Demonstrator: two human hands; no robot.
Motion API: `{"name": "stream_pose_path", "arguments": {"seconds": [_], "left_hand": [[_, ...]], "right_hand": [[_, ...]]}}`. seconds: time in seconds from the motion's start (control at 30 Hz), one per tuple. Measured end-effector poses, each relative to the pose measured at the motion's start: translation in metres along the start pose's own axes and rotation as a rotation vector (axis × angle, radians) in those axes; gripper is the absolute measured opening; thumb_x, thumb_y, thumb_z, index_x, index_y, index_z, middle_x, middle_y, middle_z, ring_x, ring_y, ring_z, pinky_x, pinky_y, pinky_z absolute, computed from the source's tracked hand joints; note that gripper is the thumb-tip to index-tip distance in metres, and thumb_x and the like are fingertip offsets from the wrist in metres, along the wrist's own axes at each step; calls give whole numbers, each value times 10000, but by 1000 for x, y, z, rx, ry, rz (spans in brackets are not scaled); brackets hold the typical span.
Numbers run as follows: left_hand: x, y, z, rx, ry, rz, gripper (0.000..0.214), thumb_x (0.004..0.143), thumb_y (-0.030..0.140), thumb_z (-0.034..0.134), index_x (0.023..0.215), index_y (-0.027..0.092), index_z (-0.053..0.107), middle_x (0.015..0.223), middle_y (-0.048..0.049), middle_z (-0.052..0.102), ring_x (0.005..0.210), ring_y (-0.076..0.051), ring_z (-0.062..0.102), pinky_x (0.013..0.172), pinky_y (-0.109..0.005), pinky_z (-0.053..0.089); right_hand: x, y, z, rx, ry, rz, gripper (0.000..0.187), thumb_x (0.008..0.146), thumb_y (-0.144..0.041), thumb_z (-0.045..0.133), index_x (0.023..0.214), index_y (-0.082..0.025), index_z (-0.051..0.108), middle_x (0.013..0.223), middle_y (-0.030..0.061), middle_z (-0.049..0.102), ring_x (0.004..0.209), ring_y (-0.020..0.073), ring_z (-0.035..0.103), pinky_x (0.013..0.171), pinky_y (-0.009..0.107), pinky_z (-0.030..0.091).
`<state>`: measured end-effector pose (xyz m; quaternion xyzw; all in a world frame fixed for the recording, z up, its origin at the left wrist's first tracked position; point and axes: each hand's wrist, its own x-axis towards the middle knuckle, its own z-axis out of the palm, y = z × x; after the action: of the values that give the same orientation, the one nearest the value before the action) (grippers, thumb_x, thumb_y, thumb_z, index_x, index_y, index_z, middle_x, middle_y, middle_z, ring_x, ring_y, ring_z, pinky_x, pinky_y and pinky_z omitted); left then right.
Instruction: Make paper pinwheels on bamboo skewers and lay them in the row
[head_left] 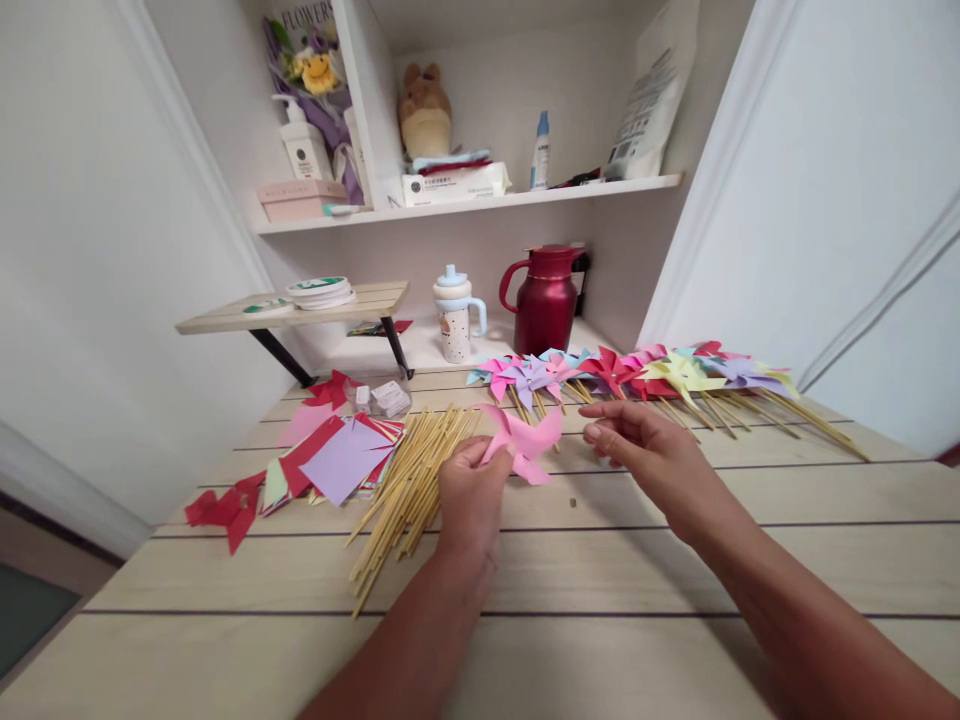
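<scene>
A pink paper pinwheel [534, 445] is pinched at its centre by my left hand [474, 490], thumb on top; no stick shows on it. To its right my right hand [649, 455] hovers over the table with curled fingers apart, apparently holding nothing. A tiny brownish piece [573, 503] lies on the wood between my hands. Just left of my left hand is a loose heap of thin wooden sticks [409, 480]. Behind my hands, finished pinwheels on sticks [611, 372] lie in a row, in pink, purple, red, yellow and blue.
Left of the sticks lie stacked coloured paper squares [346, 460], a red folded paper [226, 510] and small clear boxes [388, 398]. A small raised stand [367, 300], a cup with a handle [454, 325] and a red jug [546, 305] stand at the back beneath a shelf [465, 203].
</scene>
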<state>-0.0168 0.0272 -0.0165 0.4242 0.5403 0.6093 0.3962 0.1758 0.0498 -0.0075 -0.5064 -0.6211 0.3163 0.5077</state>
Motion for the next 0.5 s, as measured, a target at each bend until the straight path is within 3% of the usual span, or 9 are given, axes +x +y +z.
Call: {"name": "stream_pose_path", "arguments": {"seconds": [0.1,0.2,0.33,0.5], "left_hand": [[-2,3,2,96,11,147,111,713,194,642,679,173,746,887,-40,664,842,-175,636,731,-248,487],[-7,6,5,234,17,366,136,729,156,637,721,202,764,876,-38,658,854,-183,638,781,-284,495],[-13,6,10,342,5,543,143,744,126,646,750,207,764,854,-52,670,859,-198,638,823,-340,500],[-14,6,11,373,-16,571,141,754,111,642,746,197,754,863,-59,667,863,-203,641,822,-358,506]], "right_hand": [[-4,-7,2,-184,54,-232,387,817,-469,711,1165,-303,681,1170,89,647,1082,308,618,914,492,514],[-9,-14,4,-300,74,-437,462,797,-418,754,1245,-359,655,1459,75,468,1383,349,392,1124,562,341],[-10,-15,6,-341,9,-461,455,772,-435,779,1207,-342,686,1514,75,428,1414,372,351,1141,604,292],[-9,-14,5,-337,-74,-394,201,796,-419,751,941,-281,767,1448,95,516,1370,381,412,1092,599,347]]}}
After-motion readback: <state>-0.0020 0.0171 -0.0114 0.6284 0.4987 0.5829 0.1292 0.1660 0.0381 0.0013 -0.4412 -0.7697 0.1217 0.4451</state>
